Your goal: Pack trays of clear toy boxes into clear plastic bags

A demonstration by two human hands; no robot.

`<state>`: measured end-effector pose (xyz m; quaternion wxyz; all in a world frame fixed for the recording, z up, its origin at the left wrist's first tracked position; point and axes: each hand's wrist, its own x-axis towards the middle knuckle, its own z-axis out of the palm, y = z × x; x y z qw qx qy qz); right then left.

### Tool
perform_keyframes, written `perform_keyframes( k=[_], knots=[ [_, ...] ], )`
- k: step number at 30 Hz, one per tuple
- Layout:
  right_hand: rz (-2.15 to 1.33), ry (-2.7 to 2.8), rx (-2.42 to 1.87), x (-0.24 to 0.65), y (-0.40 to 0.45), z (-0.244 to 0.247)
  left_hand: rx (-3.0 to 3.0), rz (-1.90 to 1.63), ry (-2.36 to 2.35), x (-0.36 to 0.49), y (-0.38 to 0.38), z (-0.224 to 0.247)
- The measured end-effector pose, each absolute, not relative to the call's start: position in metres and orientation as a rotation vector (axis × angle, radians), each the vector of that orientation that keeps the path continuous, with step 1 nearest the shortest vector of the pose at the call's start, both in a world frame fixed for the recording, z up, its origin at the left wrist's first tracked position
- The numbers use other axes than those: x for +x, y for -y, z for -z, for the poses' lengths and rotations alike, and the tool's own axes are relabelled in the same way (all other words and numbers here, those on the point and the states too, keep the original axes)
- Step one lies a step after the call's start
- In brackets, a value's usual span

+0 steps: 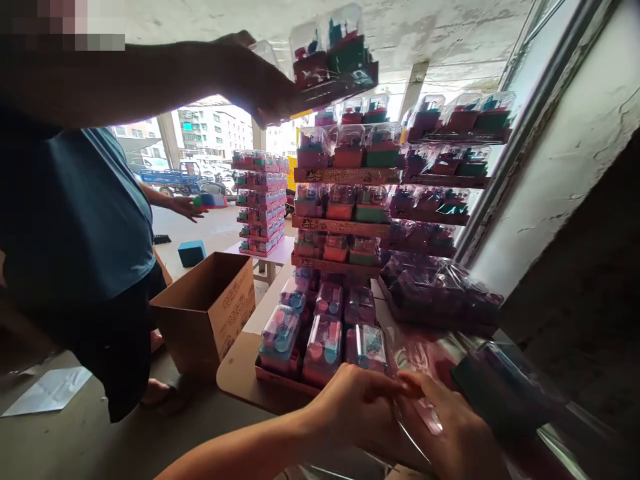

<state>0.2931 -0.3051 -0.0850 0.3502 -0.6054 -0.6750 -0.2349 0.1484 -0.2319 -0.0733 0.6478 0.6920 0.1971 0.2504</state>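
Observation:
My left hand (353, 400) and my right hand (443, 413) meet at the lower middle, both closed on a clear plastic film (417, 437) that hangs between them. Just beyond my left hand is a tray (280, 380) on the table, filled with clear-lidded boxes (323, 340) in pink and teal. To the right of my right hand lies a dark green box with a clear cover (500, 380), partly blurred. More shiny film (415, 353) lies behind my fingers.
Stacked trays of boxes (343, 223) rise behind, beside a wall (575, 167). At left stand a person in a blue shirt (100, 220) and an open carton (203, 313). Another person's arm (200, 73) holds a loaded tray (345, 87) overhead. A farther stack (260, 200) stands behind.

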Motion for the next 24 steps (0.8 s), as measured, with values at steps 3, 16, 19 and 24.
perform_keyframes(
  k=[3, 16, 19, 24],
  knots=[
    [0.588, 1.759, -1.632, 0.291, 0.305, 0.087, 1.569, -0.591, -0.424, 0.146, 0.232, 0.072],
    [-0.009, 1.590, -1.599, 0.280, 0.303, 0.071, 1.458, -0.633, -0.549, 0.141, 0.225, 0.076],
    [-0.199, 1.539, -1.610, 0.275, 0.303, 0.065, 1.451, -0.617, -0.527, 0.140, 0.224, 0.076],
    [-0.530, 1.532, -1.580, 0.276, 0.301, 0.064, 1.643, -0.650, -0.623, 0.138, 0.225, 0.070]
  ],
)
